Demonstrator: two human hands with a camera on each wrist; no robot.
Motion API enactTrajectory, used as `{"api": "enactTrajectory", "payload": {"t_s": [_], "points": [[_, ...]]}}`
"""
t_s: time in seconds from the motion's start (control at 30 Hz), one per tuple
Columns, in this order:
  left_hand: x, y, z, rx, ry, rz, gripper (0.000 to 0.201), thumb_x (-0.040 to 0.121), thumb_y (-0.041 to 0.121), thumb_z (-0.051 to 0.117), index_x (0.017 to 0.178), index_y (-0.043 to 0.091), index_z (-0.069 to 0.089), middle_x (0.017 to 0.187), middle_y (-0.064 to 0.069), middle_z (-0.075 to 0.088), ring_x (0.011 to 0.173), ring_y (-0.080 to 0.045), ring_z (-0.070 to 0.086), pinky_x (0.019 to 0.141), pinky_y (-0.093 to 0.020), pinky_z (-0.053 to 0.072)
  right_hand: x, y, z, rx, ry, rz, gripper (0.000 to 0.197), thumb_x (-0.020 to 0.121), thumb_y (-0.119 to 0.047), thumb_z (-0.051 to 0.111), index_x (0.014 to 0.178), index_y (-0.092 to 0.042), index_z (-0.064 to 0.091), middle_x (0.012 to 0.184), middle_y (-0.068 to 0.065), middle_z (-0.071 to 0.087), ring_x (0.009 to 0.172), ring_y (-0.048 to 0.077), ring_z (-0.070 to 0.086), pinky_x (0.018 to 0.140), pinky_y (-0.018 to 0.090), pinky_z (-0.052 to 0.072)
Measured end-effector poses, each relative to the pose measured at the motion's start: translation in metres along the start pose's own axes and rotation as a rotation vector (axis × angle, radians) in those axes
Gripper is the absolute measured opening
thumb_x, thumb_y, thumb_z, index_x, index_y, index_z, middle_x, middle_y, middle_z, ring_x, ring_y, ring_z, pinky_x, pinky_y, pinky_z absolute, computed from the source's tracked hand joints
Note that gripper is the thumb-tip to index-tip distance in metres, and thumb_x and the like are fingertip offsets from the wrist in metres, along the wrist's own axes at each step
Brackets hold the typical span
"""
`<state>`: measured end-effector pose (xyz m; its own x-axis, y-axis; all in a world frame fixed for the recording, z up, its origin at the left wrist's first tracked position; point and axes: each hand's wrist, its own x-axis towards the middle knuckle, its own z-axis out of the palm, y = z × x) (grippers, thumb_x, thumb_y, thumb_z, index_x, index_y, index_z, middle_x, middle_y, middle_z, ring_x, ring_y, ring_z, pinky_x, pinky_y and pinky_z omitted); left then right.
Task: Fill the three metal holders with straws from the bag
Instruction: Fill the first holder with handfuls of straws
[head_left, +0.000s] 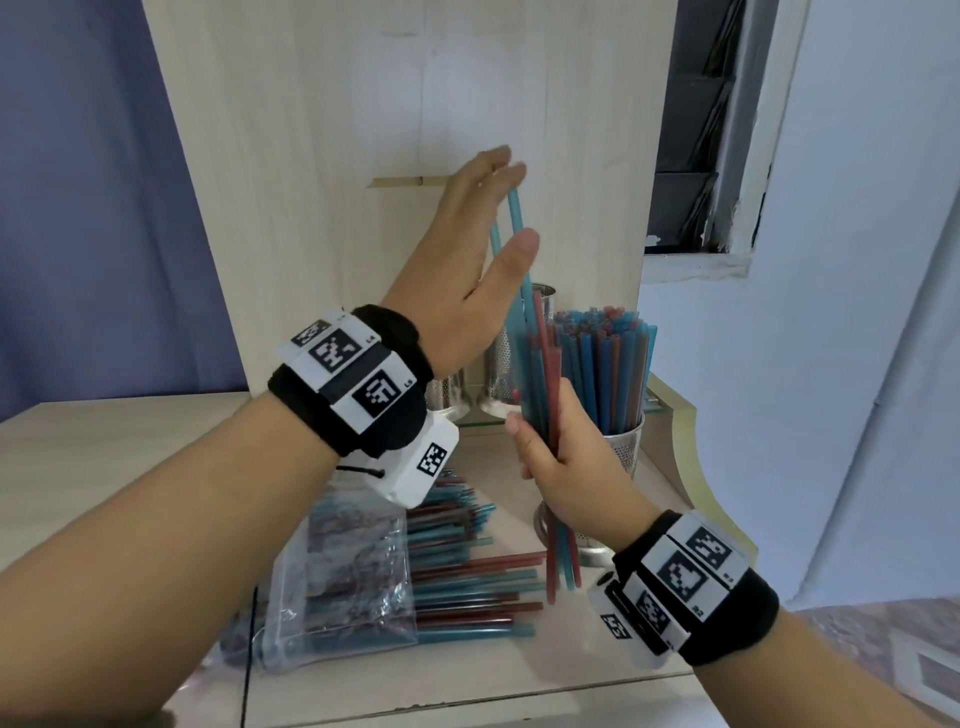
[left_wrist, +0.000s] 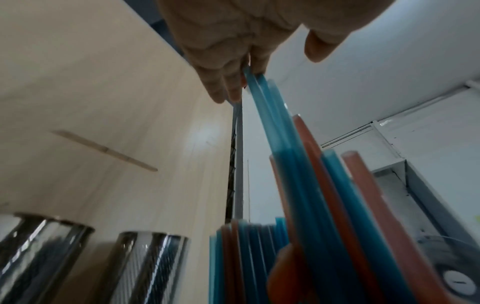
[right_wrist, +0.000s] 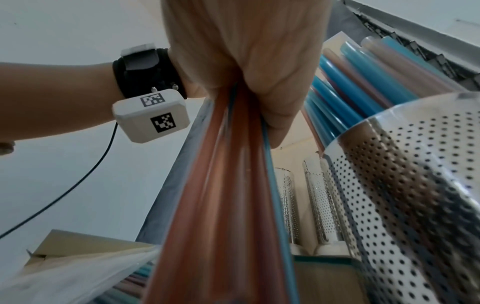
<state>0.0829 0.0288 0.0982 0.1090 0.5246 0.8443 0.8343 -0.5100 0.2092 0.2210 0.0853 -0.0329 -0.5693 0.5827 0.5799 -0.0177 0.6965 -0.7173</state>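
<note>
My left hand (head_left: 501, 202) is raised in front of the wooden panel, its fingers nearly straight. It pinches the top ends of a few blue straws (head_left: 519, 228) between the fingers; the left wrist view shows the same blue straws (left_wrist: 262, 107) in that hand (left_wrist: 241, 67). Lower down, my right hand (head_left: 558, 462) grips a bundle of red and blue straws (head_left: 545, 374) around its middle, close beside the full perforated metal holder (head_left: 623, 447). Two empty metal holders (head_left: 496, 364) (head_left: 447, 392) stand behind my left wrist. The clear bag (head_left: 353, 571) lies on the table.
Loose red and blue straws (head_left: 467, 577) spill from the bag's mouth across the table (head_left: 130, 467). A tall wooden panel (head_left: 337, 156) rises right behind the holders. The table's curved right edge (head_left: 691, 467) is close to the full holder. A window (head_left: 701, 130) is at the upper right.
</note>
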Motion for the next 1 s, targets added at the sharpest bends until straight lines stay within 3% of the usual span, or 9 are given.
{"api": "enactTrajectory", "payload": {"t_s": [0.13, 0.23, 0.33, 0.4, 0.47, 0.53, 0.63, 0.73, 1.0], "points": [[-0.021, 0.003, 0.01, 0.024, -0.128, 0.012, 0.06, 0.096, 0.04, 0.028, 0.143, 0.005, 0.037, 0.142, -0.007, 0.044, 0.13, -0.009, 0.04, 0.11, -0.024, 0.033, -0.006, 0.003, 0.001, 0.038, 0.072, 0.036, 0.011, 0.097, -0.021, 0.058, 0.105, -0.025, 0.051, 0.069, -0.006, 0.054, 0.055, 0.005, 0.056, 0.054, 0.018, 0.047], [-0.038, 0.003, 0.016, 0.01, -0.284, 0.003, 0.058, 0.097, 0.04, 0.026, 0.146, 0.011, 0.037, 0.145, -0.002, 0.043, 0.134, -0.007, 0.038, 0.111, -0.023, 0.031, -0.006, 0.007, 0.0, 0.057, 0.119, 0.041, 0.007, 0.096, -0.02, 0.059, 0.098, -0.015, 0.055, 0.061, 0.0, 0.053, 0.05, 0.012, 0.055, 0.054, 0.019, 0.047], [-0.055, -0.001, 0.016, -0.212, -0.216, -0.068, 0.057, 0.099, 0.039, 0.027, 0.152, 0.018, 0.019, 0.156, 0.0, 0.03, 0.143, -0.002, 0.024, 0.116, -0.017, 0.019, -0.008, 0.01, -0.008, 0.058, 0.13, 0.028, 0.007, 0.096, -0.02, 0.06, 0.095, -0.015, 0.055, 0.059, 0.003, 0.051, 0.049, 0.012, 0.053, 0.053, 0.02, 0.046], [-0.071, -0.009, 0.018, -0.347, -0.186, -0.207, 0.055, 0.101, 0.038, 0.029, 0.151, 0.027, 0.01, 0.156, 0.004, 0.03, 0.141, 0.002, 0.027, 0.113, -0.014, 0.024, -0.01, 0.01, -0.018, 0.045, 0.152, 0.029, 0.007, 0.096, -0.018, 0.059, 0.091, -0.018, 0.054, 0.059, 0.001, 0.051, 0.049, 0.011, 0.051, 0.052, 0.02, 0.046], [-0.093, -0.026, 0.026, -0.203, -0.378, -0.382, 0.055, 0.1, 0.042, 0.035, 0.151, 0.026, 0.02, 0.15, 0.004, 0.037, 0.136, -0.003, 0.037, 0.108, -0.018, 0.033, -0.012, 0.013, -0.03, 0.036, 0.2, 0.031, 0.009, 0.096, -0.016, 0.06, 0.091, -0.02, 0.054, 0.059, -0.002, 0.051, 0.05, 0.01, 0.051, 0.052, 0.02, 0.046], [-0.119, -0.046, 0.037, 0.15, -0.755, -0.517, 0.061, 0.096, 0.048, 0.048, 0.147, 0.02, 0.032, 0.147, -0.002, 0.042, 0.133, -0.015, 0.043, 0.109, -0.03, 0.036, -0.014, 0.016, -0.041, 0.038, 0.233, 0.043, 0.008, 0.096, -0.016, 0.06, 0.092, -0.021, 0.054, 0.058, -0.005, 0.052, 0.05, 0.012, 0.053, 0.053, 0.024, 0.047], [-0.151, -0.064, 0.05, 0.518, -1.094, -0.565, 0.09, 0.079, 0.072, 0.056, 0.148, 0.021, 0.029, 0.146, -0.004, 0.038, 0.132, -0.025, 0.038, 0.11, -0.041, 0.034, -0.018, 0.019, -0.051, 0.007, 0.232, 0.042, 0.004, 0.097, -0.018, 0.058, 0.096, -0.019, 0.055, 0.056, -0.006, 0.053, 0.051, 0.012, 0.055, 0.055, 0.025, 0.049], [-0.156, -0.072, 0.055, 0.601, -1.129, -0.58, 0.096, 0.069, 0.08, 0.059, 0.144, 0.024, 0.036, 0.139, 0.0, 0.042, 0.127, -0.024, 0.042, 0.107, -0.042, 0.034, -0.023, 0.019, -0.055, -0.007, 0.229, 0.023, 0.006, 0.098, -0.018, 0.057, 0.099, -0.013, 0.055, 0.056, -0.004, 0.053, 0.051, 0.01, 0.055, 0.056, 0.019, 0.048], [-0.158, -0.07, 0.062, 0.601, -1.11, -0.522, 0.06, 0.082, 0.065, 0.059, 0.12, 0.018, 0.057, 0.115, -0.001, 0.058, 0.105, -0.023, 0.056, 0.091, -0.036, 0.044, -0.029, 0.022, -0.052, 0.041, 0.246, 0.069, 0.01, 0.097, -0.019, 0.057, 0.1, -0.01, 0.055, 0.061, -0.001, 0.053, 0.052, 0.012, 0.055, 0.055, 0.021, 0.049]]}}
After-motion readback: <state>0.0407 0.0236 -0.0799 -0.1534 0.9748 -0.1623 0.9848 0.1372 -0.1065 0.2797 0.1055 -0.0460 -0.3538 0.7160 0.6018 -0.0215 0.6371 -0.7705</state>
